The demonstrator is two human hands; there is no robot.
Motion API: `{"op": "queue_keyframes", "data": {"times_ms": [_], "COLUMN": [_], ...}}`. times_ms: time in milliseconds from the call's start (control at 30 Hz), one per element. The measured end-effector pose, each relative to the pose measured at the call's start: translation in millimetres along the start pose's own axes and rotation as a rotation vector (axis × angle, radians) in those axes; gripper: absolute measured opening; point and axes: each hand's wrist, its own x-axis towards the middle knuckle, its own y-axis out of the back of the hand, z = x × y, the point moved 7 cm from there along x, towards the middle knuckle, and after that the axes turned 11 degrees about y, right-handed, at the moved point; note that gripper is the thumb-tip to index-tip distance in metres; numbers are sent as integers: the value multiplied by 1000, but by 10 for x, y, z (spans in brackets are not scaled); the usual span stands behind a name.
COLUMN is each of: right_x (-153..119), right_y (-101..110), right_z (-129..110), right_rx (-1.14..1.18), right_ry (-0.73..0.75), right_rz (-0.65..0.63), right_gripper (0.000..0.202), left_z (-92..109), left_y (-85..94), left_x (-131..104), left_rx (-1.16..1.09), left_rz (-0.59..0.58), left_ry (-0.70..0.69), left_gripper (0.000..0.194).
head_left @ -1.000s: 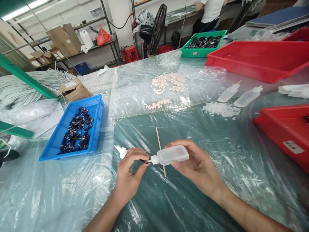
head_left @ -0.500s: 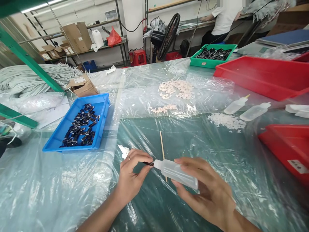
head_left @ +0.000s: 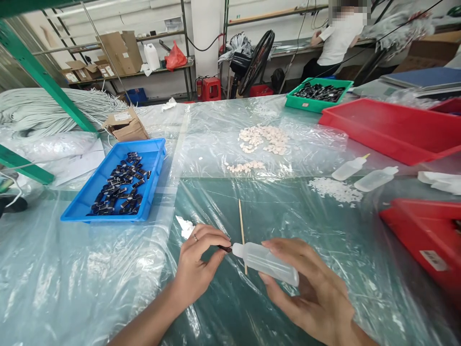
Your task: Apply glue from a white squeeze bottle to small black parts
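Between thumb and fingers, my left hand [head_left: 201,262] pinches a small dark piece [head_left: 225,248]. My right hand [head_left: 309,283] is wrapped round a translucent squeeze bottle [head_left: 270,264], whose nozzle end points left and meets the dark piece. Under the bottle, a thin wooden stick [head_left: 241,221] lies on the plastic-covered table [head_left: 209,202]. A crumpled white tissue [head_left: 185,227] sits just behind my left hand. To the left, a blue tray [head_left: 154,178] holds many black pieces [head_left: 124,185].
Pale pieces [head_left: 264,138] and white bits [head_left: 334,190] lie farther back. Two more bottles [head_left: 348,168] rest at the right, near red trays [head_left: 389,129]. A green tray [head_left: 309,103] of black parts stands at the back. Beyond it is a person [head_left: 336,41].
The camera view has shifted slightly. Both hands keep nearly the same pose, with the bottle's nozzle end still at the dark piece.
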Motion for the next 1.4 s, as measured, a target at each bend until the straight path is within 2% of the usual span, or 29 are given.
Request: {"op": "queue_keyframes", "data": {"times_ms": [233, 467, 700, 867, 967, 1167, 1300, 1400], "right_x": [-12, 11, 16, 30, 29, 20, 35, 23], "right_y": [6, 19, -11, -27, -37, 9, 57, 42], "right_z": [46, 50, 184, 196, 225, 624, 973, 1203], "right_rx": [27, 57, 172, 142, 182, 660, 764, 735], "right_ry": [-35, -55, -252, -213, -239, -591, -675, -701], "right_rz": [-4, 8, -15, -36, -20, 185, 294, 304], "right_gripper": [65, 61, 55, 59, 57, 33, 28, 24], "left_z": [-1, 15, 8, -10, -13, -75, -135, -171], "left_y": [-21, -18, -14, -13, -22, -25, -53, -58], "left_x": [-13, -9, -10, -1, 3, 6, -2, -7], "left_rx": [-3, -6, 10, 2, 12, -17, -41, 11], "left_rz": [-7, -2, 3, 1, -8, 5, 3, 55], "left_ry": [5, -24, -28, -15, -12, 39, 65, 99], "left_gripper": [14, 14, 12, 9, 8, 5, 3, 14]}}
